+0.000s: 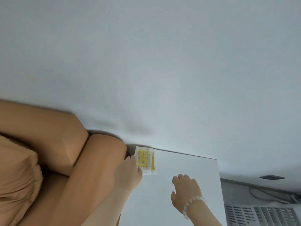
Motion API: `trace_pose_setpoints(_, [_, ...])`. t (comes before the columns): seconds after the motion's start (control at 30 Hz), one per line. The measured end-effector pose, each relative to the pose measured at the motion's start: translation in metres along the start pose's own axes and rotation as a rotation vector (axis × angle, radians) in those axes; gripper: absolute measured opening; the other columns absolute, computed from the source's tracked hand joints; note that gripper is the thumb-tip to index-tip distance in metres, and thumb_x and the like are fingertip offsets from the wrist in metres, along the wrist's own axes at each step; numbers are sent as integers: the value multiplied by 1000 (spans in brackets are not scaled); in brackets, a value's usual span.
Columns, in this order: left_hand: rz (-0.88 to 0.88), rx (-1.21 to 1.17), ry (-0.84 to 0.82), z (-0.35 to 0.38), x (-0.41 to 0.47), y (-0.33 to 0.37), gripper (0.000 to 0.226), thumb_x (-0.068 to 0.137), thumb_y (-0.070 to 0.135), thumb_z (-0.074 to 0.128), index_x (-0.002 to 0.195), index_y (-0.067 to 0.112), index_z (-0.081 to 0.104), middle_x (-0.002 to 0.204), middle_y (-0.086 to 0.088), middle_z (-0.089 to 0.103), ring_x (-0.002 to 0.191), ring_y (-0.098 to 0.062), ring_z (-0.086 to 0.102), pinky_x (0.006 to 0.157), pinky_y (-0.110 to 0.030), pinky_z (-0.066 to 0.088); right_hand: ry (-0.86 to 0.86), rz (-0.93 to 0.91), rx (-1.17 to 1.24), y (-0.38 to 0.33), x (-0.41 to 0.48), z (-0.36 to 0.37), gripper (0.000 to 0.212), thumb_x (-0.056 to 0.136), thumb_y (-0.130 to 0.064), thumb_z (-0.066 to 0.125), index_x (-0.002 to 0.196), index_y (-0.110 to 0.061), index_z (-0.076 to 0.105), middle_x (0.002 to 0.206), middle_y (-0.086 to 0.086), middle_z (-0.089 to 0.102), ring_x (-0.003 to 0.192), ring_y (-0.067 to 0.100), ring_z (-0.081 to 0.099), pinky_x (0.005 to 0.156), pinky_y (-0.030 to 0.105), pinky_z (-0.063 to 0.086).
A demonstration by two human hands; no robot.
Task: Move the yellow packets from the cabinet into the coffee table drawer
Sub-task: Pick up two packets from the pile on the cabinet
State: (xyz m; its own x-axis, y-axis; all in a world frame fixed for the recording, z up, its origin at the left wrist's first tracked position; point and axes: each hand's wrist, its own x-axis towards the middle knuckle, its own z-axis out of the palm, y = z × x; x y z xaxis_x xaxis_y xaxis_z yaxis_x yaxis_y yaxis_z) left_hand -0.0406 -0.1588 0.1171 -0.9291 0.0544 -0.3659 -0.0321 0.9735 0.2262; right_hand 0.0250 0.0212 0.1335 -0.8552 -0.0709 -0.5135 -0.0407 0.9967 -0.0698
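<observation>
The yellow packets (pixel 145 161) lie flat at the far left corner of the white bench (pixel 187 167), right by the wall (pixel 146 62); they are yellow with small dots and have pale see-through edges; one lies on top, and a thin strip of another peeks out on its right side; the left hand (pixel 128 171) is at the left edge of the packets and touches them, with one fingertip near the top corner and the thumb near the bottom corner; I cannot tell if it grips them or only touches them; the right hand (pixel 184 191) is over the bench, near the packets but apart from them; its fingers are loose and a little bent, and it holds nothing; a bracelet (pixel 193 203) of pale round beads sits on that wrist; a big tan sofa (pixel 48 144) is on the left, close beside the bench; on the right, lower down, there is a white basket (pixel 260 214) with many slots, and some grey cables (pixel 267 195) lie behind it.
</observation>
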Motion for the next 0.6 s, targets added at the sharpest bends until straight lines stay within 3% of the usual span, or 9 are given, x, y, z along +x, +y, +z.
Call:
trace_pose_setpoints(0.07, [-107, -142, -12, 7, 31, -3, 29, 94, 31, 45, 119, 18, 47, 105, 7, 56, 95, -13, 58, 72, -25, 45, -4, 16, 37, 6, 21, 5, 37, 96, -28, 39, 130, -16, 43, 133, 0, 44, 125, 19, 39, 98, 30, 31])
trace_pose_setpoints(0.13, [-180, -225, -41, 21, 51, -5, 30, 93, 30, 47, 121, 17, 47, 111, 6, 56, 98, -14, 58, 71, -24, 44, 5, 27, 42, 10, 32, 18, 41, 86, -37, 57, 121, -16, 53, 126, 3, 51, 117, 17, 49, 85, 32, 36])
trace_pose_setpoints(0.2, [-221, -277, -50, 39, 62, -7, 31, 93, 29, 49, 121, 16, 47, 118, 4, 55, 101, -14, 57, 72, -23, 44, -41, 54, 92, 16, 37, 40, 54, 31, -48, 86, 72, -17, 68, 76, 3, 63, 63, 14, 59, 55, 26, 30])
trace_pose_setpoints(0.23, [-241, -288, -56, 48, 65, -7, 32, 94, 28, 50, 122, 15, 46, 120, 3, 54, 104, -14, 57, 73, -22, 44, -34, 80, 143, 21, 43, 57, 56, 5, -42, 84, 50, -18, 60, 53, -2, 50, 41, 13, 40, 48, 22, 21])
trace_pose_setpoints(0.27, [-264, -299, -65, 56, 70, -5, 34, 94, 28, 51, 124, 14, 45, 123, 3, 54, 107, -14, 56, 74, -20, 43, 92, 100, 218, 24, 50, 75, 55, -5, -34, 81, 40, -19, 53, 46, -5, 33, 40, 13, 23, 46, 20, 15])
trace_pose_setpoints(0.33, [-307, -325, -66, 70, 84, 1, 38, 93, 28, 53, 126, 13, 42, 126, 2, 52, 110, -14, 54, 78, -21, 43, 251, 79, 243, 37, 71, 111, 49, 1, -31, 79, 40, -23, 49, 59, -9, 18, 48, 8, 14, 46, 14, 13])
trace_pose_setpoints(0.4, [-327, -329, -40, 77, 108, 4, 43, 92, 30, 55, 127, 11, 39, 126, -1, 51, 111, -16, 53, 82, -23, 45, 248, 73, 397, 36, 91, 120, 38, 25, -31, 73, 52, -26, 46, 60, -14, 16, 47, 1, 13, 44, 7, 13])
trace_pose_setpoints(0.5, [-307, -211, 2, 90, 135, 5, 42, 91, 37, 56, 120, 11, 40, 122, -3, 49, 110, -17, 51, 84, -25, 46, 105, 220, 802, 17, 111, 123, 32, 70, -17, 64, 62, -32, 37, 70, -11, 40, 59, -1, 40, 57, 8, 35])
trace_pose_setpoints(0.6, [-275, -95, 7, 109, 146, 7, 52, 89, 49, 56, 120, 11, 39, 121, -4, 48, 112, -19, 50, 85, -28, 44, 86, 359, 938, 20, 129, 119, 20, 84, -15, 61, 74, -30, 52, 83, -5, 56, 75, 7, 54, 62, 10, 35])
